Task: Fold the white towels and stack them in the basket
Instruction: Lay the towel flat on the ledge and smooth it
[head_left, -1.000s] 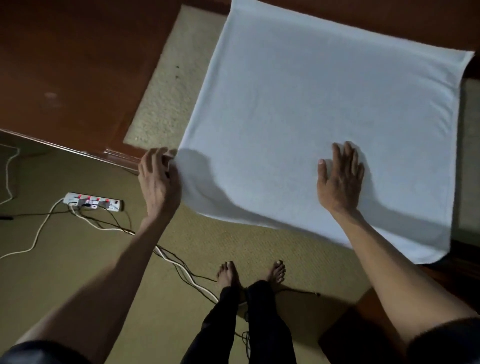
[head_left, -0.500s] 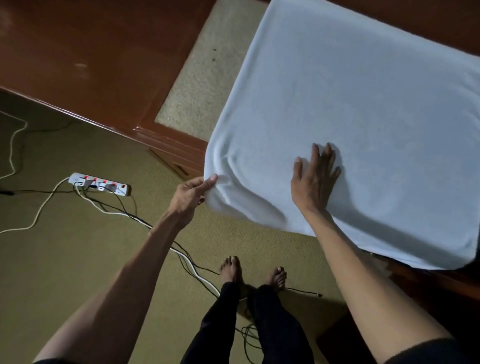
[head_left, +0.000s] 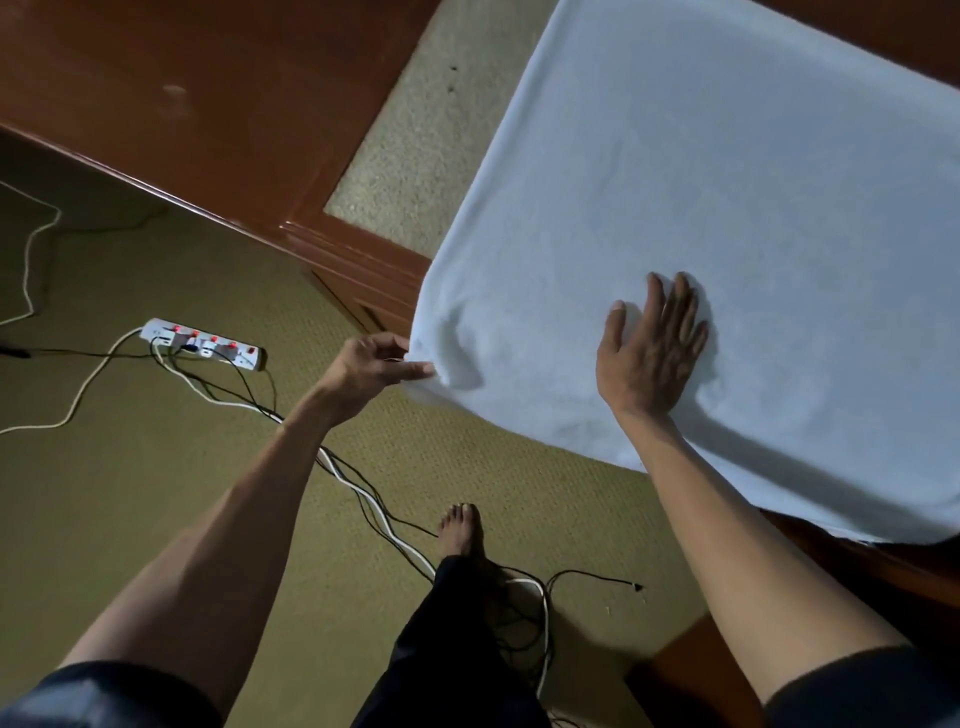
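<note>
White terry-cloth towel (head_left: 701, 234) lies spread flat over the right half of the frame on a reddish-brown wooden worktop (head_left: 182, 78), its near edge hanging just past the worktop's front. At centre left, a white power strip with red switches (head_left: 202, 349) and its cables lie on the olive carpeted floor (head_left: 130, 493), well apart from the work.

Left of centre, the person's left hand (head_left: 371, 366) reaches in from the lower left. Its thumb and forefinger pinch the towel's near-left corner, where the cloth puckers, and the other fingers (head_left: 384, 343) are curled above.

From that pinch the towel runs away to the upper right, its left edge slanting up toward the top centre. Its far right side leaves the frame, so its long axis cannot be told.

Right of centre, the right hand (head_left: 649, 353) lies palm down on the cloth near the front edge, fingers (head_left: 675, 306) straight and slightly spread, holding nothing.

The left hand has the free corner, so it looks placed to carry the fold across while the right pins the cloth. No basket is in view.
</note>
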